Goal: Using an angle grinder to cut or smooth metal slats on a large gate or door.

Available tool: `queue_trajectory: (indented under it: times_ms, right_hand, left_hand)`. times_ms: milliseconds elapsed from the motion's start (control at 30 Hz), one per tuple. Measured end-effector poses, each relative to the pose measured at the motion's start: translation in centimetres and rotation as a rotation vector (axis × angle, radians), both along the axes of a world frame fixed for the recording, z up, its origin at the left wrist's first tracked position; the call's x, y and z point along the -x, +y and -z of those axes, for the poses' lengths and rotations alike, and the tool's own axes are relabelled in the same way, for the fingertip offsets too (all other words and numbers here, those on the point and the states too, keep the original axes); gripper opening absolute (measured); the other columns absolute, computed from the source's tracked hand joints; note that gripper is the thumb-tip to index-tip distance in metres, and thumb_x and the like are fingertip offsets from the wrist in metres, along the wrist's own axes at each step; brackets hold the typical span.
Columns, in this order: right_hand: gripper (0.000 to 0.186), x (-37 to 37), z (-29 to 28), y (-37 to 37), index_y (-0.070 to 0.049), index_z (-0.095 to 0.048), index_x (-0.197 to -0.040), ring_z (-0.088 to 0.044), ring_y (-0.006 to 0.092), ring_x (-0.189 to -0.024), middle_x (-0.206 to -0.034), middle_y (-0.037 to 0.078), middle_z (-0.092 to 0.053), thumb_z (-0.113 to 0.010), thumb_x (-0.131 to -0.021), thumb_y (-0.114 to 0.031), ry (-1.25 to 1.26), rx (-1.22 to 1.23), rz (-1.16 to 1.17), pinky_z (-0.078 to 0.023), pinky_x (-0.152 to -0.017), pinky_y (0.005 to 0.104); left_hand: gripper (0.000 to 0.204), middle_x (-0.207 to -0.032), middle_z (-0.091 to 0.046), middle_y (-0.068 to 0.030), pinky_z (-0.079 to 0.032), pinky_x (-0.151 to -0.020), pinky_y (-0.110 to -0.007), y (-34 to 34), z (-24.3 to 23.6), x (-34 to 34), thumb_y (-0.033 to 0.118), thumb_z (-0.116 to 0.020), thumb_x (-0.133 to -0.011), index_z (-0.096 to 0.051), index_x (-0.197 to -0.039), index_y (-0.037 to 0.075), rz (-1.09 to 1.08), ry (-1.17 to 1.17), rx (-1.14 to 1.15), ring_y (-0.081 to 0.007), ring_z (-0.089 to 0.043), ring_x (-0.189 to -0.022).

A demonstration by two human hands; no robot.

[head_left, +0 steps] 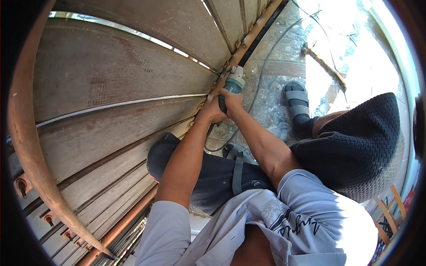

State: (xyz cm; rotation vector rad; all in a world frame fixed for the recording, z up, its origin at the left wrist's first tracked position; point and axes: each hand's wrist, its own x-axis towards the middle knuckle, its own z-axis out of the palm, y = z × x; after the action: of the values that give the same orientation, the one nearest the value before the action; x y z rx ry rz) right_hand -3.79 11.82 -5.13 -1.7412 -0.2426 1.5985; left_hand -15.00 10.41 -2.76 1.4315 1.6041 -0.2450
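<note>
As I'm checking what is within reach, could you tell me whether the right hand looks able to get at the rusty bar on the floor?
Probably not as things stand: the right hand is wrapped around the power tool, and the rusty bar lies well off, past the sandalled right foot.

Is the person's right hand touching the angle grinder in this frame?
Touching. The head view shows the right hand wrapped over the angle grinder, with no gap between palm and casing.
</note>
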Motion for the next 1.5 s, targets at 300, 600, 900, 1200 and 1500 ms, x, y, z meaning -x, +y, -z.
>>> queue_trajectory:
  times_ms: [300, 600, 900, 1200, 1500]
  right_hand:
    - [0.039, -7.4, -3.6, 8.6, 0.013, -0.059, -0.1, -0.064, 0.0263, -0.064, -0.087, 0.014, -0.063, -0.079, -0.072, -0.007, 0.084, -0.13, 0.424, -0.057, -0.06, 0.0402]
    - [0.049, -11.0, -6.6, 11.1, 0.018, -0.056, -0.107, -0.066, 0.0291, -0.073, -0.096, 0.018, -0.064, -0.08, -0.073, -0.009, 0.036, -0.275, 0.488, -0.057, -0.065, 0.0416]
    - [0.047, -11.0, -8.4, 11.3, 0.009, -0.059, -0.108, -0.064, 0.0248, -0.071, -0.09, 0.012, -0.061, -0.08, -0.073, -0.016, -0.018, -0.204, 0.372, -0.056, -0.064, 0.041]
    - [0.052, -12.8, -4.9, 11.3, 0.01, -0.058, -0.116, -0.068, 0.0285, -0.082, -0.099, 0.014, -0.064, -0.077, -0.076, -0.016, 0.004, -0.177, 0.219, -0.059, -0.075, 0.0407]
    - [0.036, -16.3, -13.1, 12.8, -0.001, -0.058, -0.1, -0.059, 0.028, -0.071, -0.085, 0.01, -0.058, -0.076, -0.076, -0.022, -0.168, -0.168, -0.444, -0.054, -0.066, 0.0465]
  left_hand:
    - [0.062, -0.099, -0.073, -0.0214, -0.053, -0.085, -0.042, 3.6, -6.9, -5.9, 0.036, -0.088, -0.069, -0.068, -0.111, -0.005, -0.284, -0.038, -0.281, -0.035, -0.071, -0.095]
    - [0.042, -0.096, -0.074, -0.0184, -0.054, -0.084, -0.041, 5.0, -9.6, -9.3, 0.023, -0.078, -0.085, -0.069, -0.117, -0.003, -0.437, -0.132, -0.474, -0.0314, -0.072, -0.094]
    - [0.031, -0.094, -0.073, -0.0183, -0.054, -0.082, -0.045, 5.0, -8.5, -8.0, 0.007, -0.069, -0.084, -0.07, -0.115, 0.003, -0.309, -0.242, -0.604, -0.0338, -0.071, -0.092]
    - [0.031, -0.111, -0.068, -0.0245, -0.051, -0.096, -0.048, 5.8, -8.5, -5.4, 0.024, -0.063, -0.088, -0.069, -0.105, -0.001, -0.222, -0.211, -0.457, -0.0379, -0.065, -0.112]
    - [0.062, -0.087, -0.071, -0.016, -0.058, -0.075, -0.042, 7.5, -9.6, -11.2, 0.056, -0.077, -0.081, -0.071, -0.101, -0.003, -0.521, -0.891, 0.123, -0.0258, -0.071, -0.08]
